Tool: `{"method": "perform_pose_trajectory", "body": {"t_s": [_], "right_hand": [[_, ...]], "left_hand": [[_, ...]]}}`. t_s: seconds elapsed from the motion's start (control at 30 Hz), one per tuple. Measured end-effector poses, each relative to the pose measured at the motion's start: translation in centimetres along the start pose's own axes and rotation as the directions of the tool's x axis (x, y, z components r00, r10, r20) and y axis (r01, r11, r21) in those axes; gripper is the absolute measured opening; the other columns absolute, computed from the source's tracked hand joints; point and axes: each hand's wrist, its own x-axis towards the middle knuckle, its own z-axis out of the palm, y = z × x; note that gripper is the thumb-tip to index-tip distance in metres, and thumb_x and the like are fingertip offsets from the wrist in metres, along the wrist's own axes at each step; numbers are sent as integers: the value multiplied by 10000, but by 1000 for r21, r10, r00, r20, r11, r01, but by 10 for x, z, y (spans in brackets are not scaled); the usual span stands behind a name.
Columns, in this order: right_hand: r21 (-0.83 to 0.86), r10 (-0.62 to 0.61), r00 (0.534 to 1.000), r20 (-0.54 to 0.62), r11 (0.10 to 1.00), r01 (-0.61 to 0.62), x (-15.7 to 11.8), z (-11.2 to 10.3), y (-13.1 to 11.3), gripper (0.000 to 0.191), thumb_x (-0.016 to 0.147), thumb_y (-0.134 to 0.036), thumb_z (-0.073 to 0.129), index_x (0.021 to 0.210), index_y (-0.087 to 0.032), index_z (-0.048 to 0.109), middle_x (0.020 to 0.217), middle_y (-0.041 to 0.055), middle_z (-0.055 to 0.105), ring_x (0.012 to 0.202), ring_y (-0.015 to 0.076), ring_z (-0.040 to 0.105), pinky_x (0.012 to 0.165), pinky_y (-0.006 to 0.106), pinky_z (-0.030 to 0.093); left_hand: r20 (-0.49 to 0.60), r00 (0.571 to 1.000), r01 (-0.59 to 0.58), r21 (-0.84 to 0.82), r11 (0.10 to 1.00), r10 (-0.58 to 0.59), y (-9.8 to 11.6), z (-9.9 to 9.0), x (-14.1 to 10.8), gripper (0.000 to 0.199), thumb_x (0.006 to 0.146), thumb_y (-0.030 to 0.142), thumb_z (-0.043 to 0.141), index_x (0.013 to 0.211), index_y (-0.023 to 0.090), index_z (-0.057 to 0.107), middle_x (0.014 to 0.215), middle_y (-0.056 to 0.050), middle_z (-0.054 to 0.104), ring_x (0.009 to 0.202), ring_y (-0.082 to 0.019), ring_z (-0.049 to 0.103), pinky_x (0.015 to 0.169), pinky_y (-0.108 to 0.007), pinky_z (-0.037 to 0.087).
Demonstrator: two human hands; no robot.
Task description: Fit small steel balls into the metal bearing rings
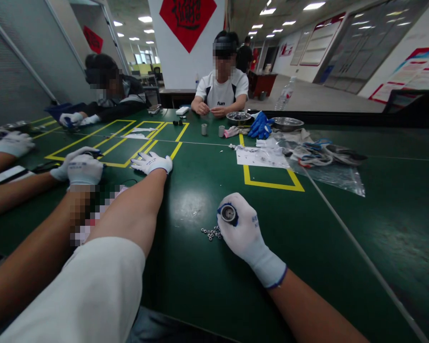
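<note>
My right hand [243, 228], in a white glove, is wrapped round a small metal cylinder [229, 214]. Its round open end faces up towards me, and the inside looks dark. Beside that hand, several small metal rings [210, 233] lie scattered on the green table [193, 276]. Further off to the left, my left hand [152, 163], also gloved in white, reaches forward with its fingers spread, low over or on the tabletop near the yellow tape lines. Nothing shows in it.
Co-workers' gloved hands [84, 167] are close on the left. A person [221, 90] sits opposite, behind two metal cylinders [204, 129]. Metal bowls [288, 124], blue gloves [260, 126], a white paper [260, 157] and a plastic bag [343, 176] lie to the right.
</note>
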Motion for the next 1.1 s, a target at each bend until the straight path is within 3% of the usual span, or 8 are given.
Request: {"method": "perform_pose_trajectory", "body": {"t_s": [0.33, 0.5, 0.63, 0.93, 1.1], "right_hand": [[77, -24, 999, 37, 997, 21, -2, -3, -8, 136, 876, -133, 581, 810, -240, 527, 808, 30, 589, 739, 199, 603, 668, 331, 488], [53, -17, 997, 70, 999, 14, 4, -2, -2, 114, 845, -150, 590, 801, -239, 533, 805, 31, 602, 743, 201, 620, 671, 323, 486], [30, 47, 999, 18, 998, -48, 9, -1, 8, 84, 811, -189, 601, 790, -241, 538, 794, 32, 626, 749, 210, 633, 691, 328, 496], [-12, 124, 989, -78, 992, -125, 13, -2, 20, 76, 779, -213, 606, 770, -248, 539, 772, 25, 631, 741, 217, 627, 702, 337, 507], [-23, 115, 991, -74, 993, -117, 11, -2, 21, 65, 786, -219, 607, 779, -246, 548, 772, 26, 632, 732, 216, 624, 703, 341, 513]], "left_hand": [[136, 990, 29, -23, 999, -26, -3, -4, 8, 993, 936, 697, 456, 1667, 47, 283, 1766, -261, 198, 1548, -613, 182, 1168, -863, 39], [92, 994, -67, 2, 998, 67, -2, 0, -5, 931, 980, 581, 428, 1616, -88, 304, 1722, -350, 236, 1588, -542, 205, 1237, -769, 90], [81, 979, -190, 7, 982, 189, -6, 3, -28, 908, 986, 527, 393, 1594, -142, 316, 1703, -370, 262, 1611, -484, 227, 1291, -657, 139], [34, 895, -445, 4, 895, 445, -25, 5, -82, 874, 974, 565, 401, 1568, -74, 448, 1673, -315, 390, 1585, -438, 329, 1306, -534, 224], [-27, 942, -333, 25, 942, 334, -19, 6, -70, 881, 959, 579, 424, 1612, -12, 417, 1730, -304, 274, 1612, -519, 200, 1283, -689, 140]]}}
